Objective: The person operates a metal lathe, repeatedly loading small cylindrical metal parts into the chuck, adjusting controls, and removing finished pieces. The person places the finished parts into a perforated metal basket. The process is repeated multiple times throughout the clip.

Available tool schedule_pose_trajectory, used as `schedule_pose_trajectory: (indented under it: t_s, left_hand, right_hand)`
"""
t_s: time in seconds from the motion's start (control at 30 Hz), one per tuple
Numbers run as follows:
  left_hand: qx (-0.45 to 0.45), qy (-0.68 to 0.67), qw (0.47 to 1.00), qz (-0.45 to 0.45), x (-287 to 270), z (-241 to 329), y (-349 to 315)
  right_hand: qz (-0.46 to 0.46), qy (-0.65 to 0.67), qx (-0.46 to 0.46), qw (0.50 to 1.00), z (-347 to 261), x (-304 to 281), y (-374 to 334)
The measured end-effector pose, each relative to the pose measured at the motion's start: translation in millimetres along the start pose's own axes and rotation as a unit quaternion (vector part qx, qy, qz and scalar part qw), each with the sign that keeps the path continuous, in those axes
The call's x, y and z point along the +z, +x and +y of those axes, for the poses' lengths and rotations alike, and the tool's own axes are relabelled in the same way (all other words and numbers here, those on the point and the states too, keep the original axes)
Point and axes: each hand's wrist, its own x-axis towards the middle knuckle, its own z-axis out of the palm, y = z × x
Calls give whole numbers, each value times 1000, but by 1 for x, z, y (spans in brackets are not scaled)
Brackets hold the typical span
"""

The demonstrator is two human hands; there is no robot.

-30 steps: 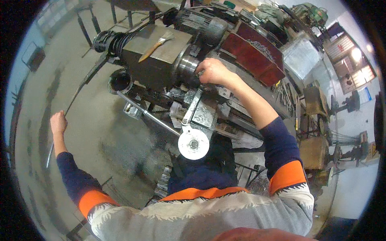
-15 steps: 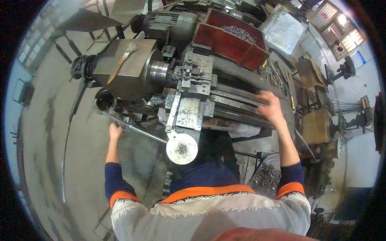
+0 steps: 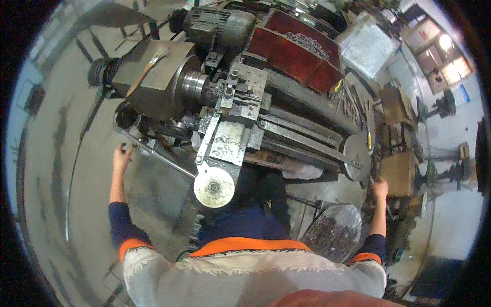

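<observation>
A small metal lathe [image 3: 153, 97] stands in front of me, with a bright round spindle nose [image 3: 196, 87] and a tool slide [image 3: 250, 79] beside it. At its lower left, my left hand [image 3: 120, 157] has curled fingers near the round open pipe mouth [image 3: 127, 118]; a small dark thing seems to lie between finger and thumb, too small to name. A long shiny rod [image 3: 171, 166] runs from there to a pale round disc [image 3: 214, 188]. On the right, my right hand [image 3: 379, 188] is closed around a thin metal lever [image 3: 390, 211] next to the grey disc [image 3: 353, 153] at the bed's end.
A wooden-handled brush [image 3: 146, 74] lies on the headstock cover. Behind the bed, a red tray [image 3: 286, 53] holds small metal parts. Hand tools [image 3: 350, 105] lie at the right. A mesh basket of small parts [image 3: 335, 230] stands near my right forearm. An electric motor [image 3: 220, 25] sits behind.
My right hand has moved from over the bed rails down and right onto the lever. My left hand has shifted slightly away from the rod. The view has turned a little.
</observation>
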Motion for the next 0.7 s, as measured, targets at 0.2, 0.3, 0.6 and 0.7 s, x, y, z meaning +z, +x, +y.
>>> schedule_pose_trajectory:
  t_s: [0.2, 0.3, 0.6, 0.7]
  left_hand:
    - [-67, -347, 931, 89, -18, 124, -31]
    - [-85, -284, 940, 167, -2, 148, -28]
    - [-119, -448, 873, 155, 13, 148, -16]
    - [-83, -415, 878, 225, 25, 145, -10]
  right_hand:
    - [-107, -86, 128, 982, 67, 33, 6]
    - [-103, -93, 122, 983, 53, 35, 1]
    - [-27, -128, 126, 983, 54, 53, -108]
    - [-97, -23, 176, 979, 43, 39, -139]
